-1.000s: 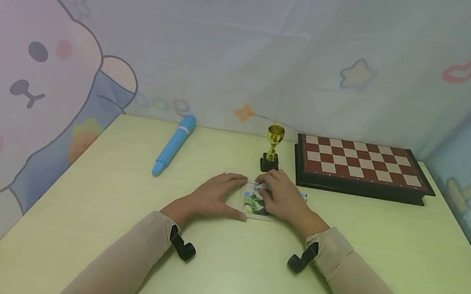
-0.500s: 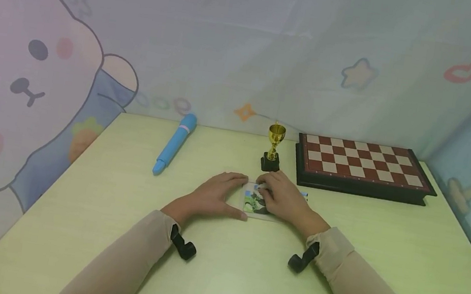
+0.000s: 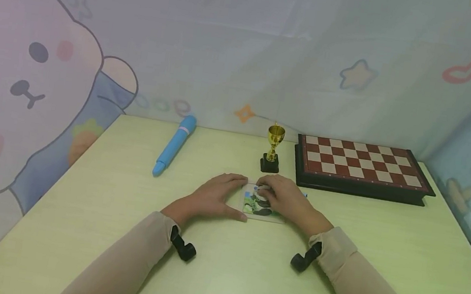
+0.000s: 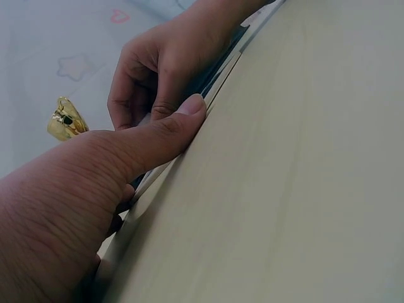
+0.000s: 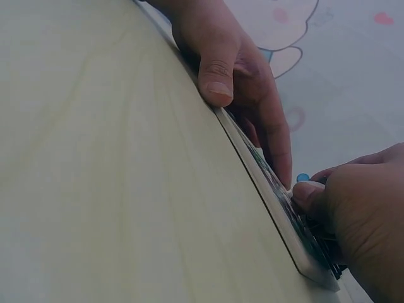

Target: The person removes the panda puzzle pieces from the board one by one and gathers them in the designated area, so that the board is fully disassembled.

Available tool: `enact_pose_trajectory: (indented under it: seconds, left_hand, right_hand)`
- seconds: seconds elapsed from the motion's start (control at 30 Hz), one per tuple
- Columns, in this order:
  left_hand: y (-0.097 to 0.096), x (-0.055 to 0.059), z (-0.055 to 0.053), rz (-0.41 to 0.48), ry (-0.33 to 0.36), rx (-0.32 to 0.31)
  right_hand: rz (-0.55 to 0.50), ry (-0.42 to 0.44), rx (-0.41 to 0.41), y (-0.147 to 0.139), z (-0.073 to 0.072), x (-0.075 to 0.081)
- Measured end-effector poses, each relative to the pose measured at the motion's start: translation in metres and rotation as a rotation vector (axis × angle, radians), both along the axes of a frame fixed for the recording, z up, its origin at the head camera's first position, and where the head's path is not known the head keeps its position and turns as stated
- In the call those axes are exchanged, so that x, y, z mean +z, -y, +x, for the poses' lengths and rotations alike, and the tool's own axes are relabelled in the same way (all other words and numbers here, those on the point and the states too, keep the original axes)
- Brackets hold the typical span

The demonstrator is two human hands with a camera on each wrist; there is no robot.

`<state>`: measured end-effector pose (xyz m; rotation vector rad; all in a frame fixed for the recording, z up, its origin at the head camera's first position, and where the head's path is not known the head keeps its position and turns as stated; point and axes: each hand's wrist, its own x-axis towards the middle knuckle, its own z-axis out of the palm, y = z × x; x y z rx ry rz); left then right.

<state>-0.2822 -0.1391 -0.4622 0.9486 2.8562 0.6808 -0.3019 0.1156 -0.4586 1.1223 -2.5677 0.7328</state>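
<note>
"What's on the far left of the table [image 3: 219,274]?"
"A blue microphone-shaped stick [image 3: 174,146], lying at a slant."
"And the left hand [image 3: 214,197]?"
"Spread: the thumb touches the near edge of the picture board [image 3: 258,206], the fingers reach its far corner."
"So where does the board lie?"
"Flat on the table, between the hands."
"What stands behind it?"
"A gold trophy [image 3: 273,144], upright on its black base."
"And the right hand [image 3: 286,197]?"
"Over the board, thumb and fingers pinching a small pale piece [image 3: 263,187], mostly hidden."
"Last?"
"A red-and-white chessboard [image 3: 363,163], on the right."
</note>
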Motion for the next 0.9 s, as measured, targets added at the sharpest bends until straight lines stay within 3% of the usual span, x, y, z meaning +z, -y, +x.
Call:
enact_pose_trajectory:
  seconds: [0.2, 0.57, 0.9]
  left_hand:
    - [0.0, -0.001, 0.002, -0.01, 0.008, 0.008]
    - [0.0, 0.0, 0.0, -0.011, 0.001, 0.003]
    - [-0.001, -0.001, -0.001, -0.013, 0.007, 0.008]
  right_hand:
    - [-0.023, 0.014, 0.016, 0.0, 0.001, -0.001]
    - [-0.166, -0.014, 0.032, -0.008, 0.0, -0.004]
    - [-0.178, 0.072, -0.079, -0.054, 0.008, -0.003]
